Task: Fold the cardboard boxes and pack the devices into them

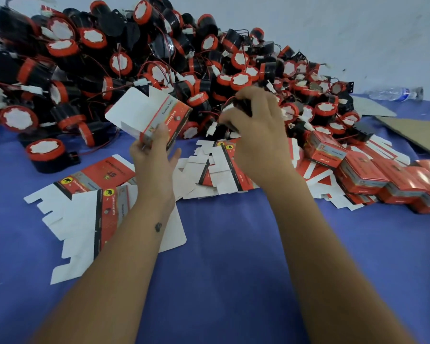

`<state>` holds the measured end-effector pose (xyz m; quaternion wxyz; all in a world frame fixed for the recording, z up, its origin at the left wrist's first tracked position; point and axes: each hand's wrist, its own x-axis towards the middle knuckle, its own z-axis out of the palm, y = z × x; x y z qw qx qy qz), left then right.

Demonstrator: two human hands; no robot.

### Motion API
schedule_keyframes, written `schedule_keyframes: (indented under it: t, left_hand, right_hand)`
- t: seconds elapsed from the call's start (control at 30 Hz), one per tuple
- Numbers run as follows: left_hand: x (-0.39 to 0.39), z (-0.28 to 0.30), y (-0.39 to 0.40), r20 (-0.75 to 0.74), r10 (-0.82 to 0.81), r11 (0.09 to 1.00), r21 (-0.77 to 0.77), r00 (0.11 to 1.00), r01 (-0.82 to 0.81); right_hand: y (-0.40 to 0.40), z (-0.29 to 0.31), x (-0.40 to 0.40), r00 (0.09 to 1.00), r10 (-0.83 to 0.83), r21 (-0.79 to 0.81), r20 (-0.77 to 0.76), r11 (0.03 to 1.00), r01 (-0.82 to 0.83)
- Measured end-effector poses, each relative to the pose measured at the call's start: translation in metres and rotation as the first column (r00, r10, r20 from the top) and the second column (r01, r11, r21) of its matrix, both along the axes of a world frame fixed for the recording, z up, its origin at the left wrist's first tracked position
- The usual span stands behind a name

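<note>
Left hand [152, 155] holds box [151, 115]; right hand [256, 135] apparently grips device [241, 106].

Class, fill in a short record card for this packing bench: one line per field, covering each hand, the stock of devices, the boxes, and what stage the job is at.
left hand: holds a folded box, flaps open, lifted off the table
right hand: grips a black device at the edge of the pile
device pile: black and red units with wires, heaped at the back
flat boxes: unfolded, on the blue cloth
packed boxes: closed, stacked at right
stage: device not yet in the box
</note>
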<state>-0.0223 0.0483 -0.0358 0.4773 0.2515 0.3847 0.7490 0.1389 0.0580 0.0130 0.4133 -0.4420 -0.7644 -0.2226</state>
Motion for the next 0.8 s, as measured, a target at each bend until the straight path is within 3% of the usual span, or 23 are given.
schedule_keyframes:
  t: [0.07,0.1,0.17,0.3,0.4,0.5,0.57,0.63,0.8]
  left_hand:
    - [0.000,0.000,0.000,0.022,-0.012,1.000,0.007,1.000,0.012]
    - [0.000,-0.001,0.000,0.047,-0.023,1.000,0.004,0.999,0.023]
    - [0.002,-0.001,0.001,0.083,-0.070,0.997,-0.023,0.994,0.072]
    - [0.008,0.001,0.000,0.066,-0.169,0.984,-0.037,0.983,0.172]
    - [0.013,0.002,0.000,-0.008,-0.237,0.971,0.012,0.972,0.237]
    - [0.016,0.003,0.001,-0.039,-0.244,0.969,0.016,0.969,0.245]
    - [0.015,0.002,0.002,-0.023,-0.234,0.971,0.034,0.972,0.235]
    - [0.013,0.002,0.002,0.006,-0.237,0.971,0.039,0.972,0.236]
    - [0.010,0.004,-0.002,0.049,-0.297,0.955,0.011,0.953,0.297]
  right_hand:
    - [0.001,-0.015,-0.004,0.990,0.118,-0.335,0.071,0.938,-0.088]
    - [0.001,-0.020,-0.008,0.988,0.153,-0.482,0.029,0.868,-0.121]
    - [0.001,-0.028,-0.012,0.979,0.174,-0.583,-0.108,0.786,-0.205]
    - [0.003,-0.038,-0.017,0.940,0.160,-0.543,-0.300,0.782,-0.306]
    - [0.009,-0.042,-0.019,0.949,0.009,-0.548,-0.315,0.814,-0.190]
    - [0.013,-0.045,-0.020,0.956,-0.087,-0.657,-0.279,0.744,-0.124]
    - [0.011,-0.046,-0.021,0.973,-0.044,-0.696,-0.228,0.706,-0.131]
    - [0.008,-0.045,-0.023,0.962,0.022,-0.679,-0.273,0.704,-0.209]
    - [-0.002,-0.039,-0.025,0.871,0.122,-0.441,-0.476,0.824,-0.356]
